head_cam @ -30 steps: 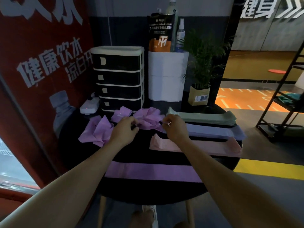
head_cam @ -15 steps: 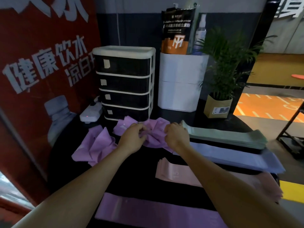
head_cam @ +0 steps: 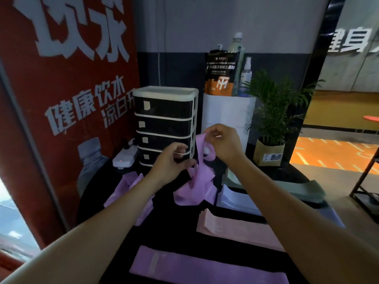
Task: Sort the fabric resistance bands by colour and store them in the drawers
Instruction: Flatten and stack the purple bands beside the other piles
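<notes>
Lifted off the table (head_cam: 180, 232) since a moment ago, the purple band (head_cam: 196, 181) now hangs in front of the drawers (head_cam: 165, 128), its top pinched by the right hand (head_cam: 222, 144), its middle gripped by the left hand (head_cam: 170, 165), beside the pink stack (head_cam: 231, 226).
</notes>
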